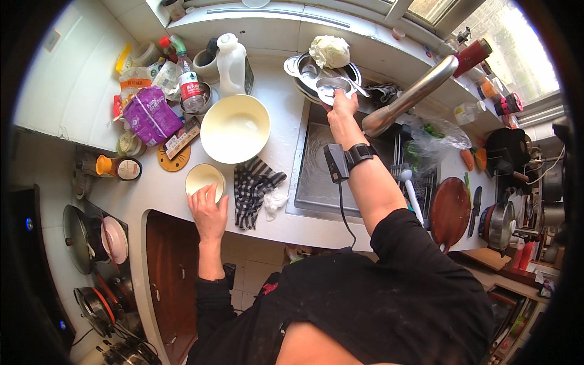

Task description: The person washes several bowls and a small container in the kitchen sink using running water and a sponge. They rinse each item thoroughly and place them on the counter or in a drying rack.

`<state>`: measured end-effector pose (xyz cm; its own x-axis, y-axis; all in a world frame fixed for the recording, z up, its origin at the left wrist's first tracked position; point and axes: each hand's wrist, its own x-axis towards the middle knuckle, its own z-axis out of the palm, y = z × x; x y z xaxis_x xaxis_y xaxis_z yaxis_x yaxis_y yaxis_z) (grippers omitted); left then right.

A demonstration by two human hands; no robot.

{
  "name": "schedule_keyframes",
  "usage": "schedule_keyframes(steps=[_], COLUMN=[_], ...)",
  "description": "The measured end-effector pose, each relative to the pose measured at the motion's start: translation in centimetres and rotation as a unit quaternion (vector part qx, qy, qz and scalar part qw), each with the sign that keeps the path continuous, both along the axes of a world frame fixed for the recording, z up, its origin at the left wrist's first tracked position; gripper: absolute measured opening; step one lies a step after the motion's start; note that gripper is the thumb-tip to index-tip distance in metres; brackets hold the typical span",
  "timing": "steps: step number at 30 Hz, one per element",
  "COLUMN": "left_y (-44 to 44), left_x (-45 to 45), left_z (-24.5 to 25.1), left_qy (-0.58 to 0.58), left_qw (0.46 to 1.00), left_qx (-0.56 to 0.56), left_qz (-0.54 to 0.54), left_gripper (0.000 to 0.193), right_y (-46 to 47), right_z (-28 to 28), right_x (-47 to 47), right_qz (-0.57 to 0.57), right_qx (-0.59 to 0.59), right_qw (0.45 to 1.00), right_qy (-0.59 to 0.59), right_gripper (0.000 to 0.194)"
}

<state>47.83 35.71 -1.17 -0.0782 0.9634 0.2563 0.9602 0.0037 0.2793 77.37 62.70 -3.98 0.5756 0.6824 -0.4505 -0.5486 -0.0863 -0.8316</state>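
My left hand [209, 214] is at the near rim of a small cream bowl [200, 175] on the white counter. Its fingers reach over the rim; whether they grip it cannot be told. Behind stands a large cream bowl [235, 125]. My right hand [342, 105] reaches past the sink to the back counter and grips a small stainless-steel bowl [332, 83] by its near edge. Around that bowl are larger metal pots [305, 68], a metal utensil handle [360, 89] and a pale head of cabbage [330, 51]. My right forearm crosses above the sink basin [315, 173].
A steel faucet [410, 96] arches right of my right arm. A checked cloth [253, 191] lies beside the sink. Bottles, a purple bag [153, 116] and a white jug [232, 66] crowd the back left. A cutting board [451, 212] and a knife [475, 210] lie at right.
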Motion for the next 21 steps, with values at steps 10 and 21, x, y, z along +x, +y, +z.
schedule_keyframes(steps=[10, 21], left_y=[16.3, 29.2], left_x=[15.8, 21.7], left_z=[-4.4, -7.6], left_qy=[-0.426, -0.8], left_qw=[0.895, 0.538], left_qx=[-0.113, -0.26], left_qz=[-0.071, 0.055], left_gripper=[0.056, 0.041], right_y=[-0.7, -2.2], right_z=[2.2, 8.7], right_x=[0.0, 1.0], right_qz=[0.012, 0.048], right_qx=[0.172, 0.16], right_qw=[0.984, 0.986], right_qy=[-0.05, -0.003], right_gripper=[0.042, 0.041])
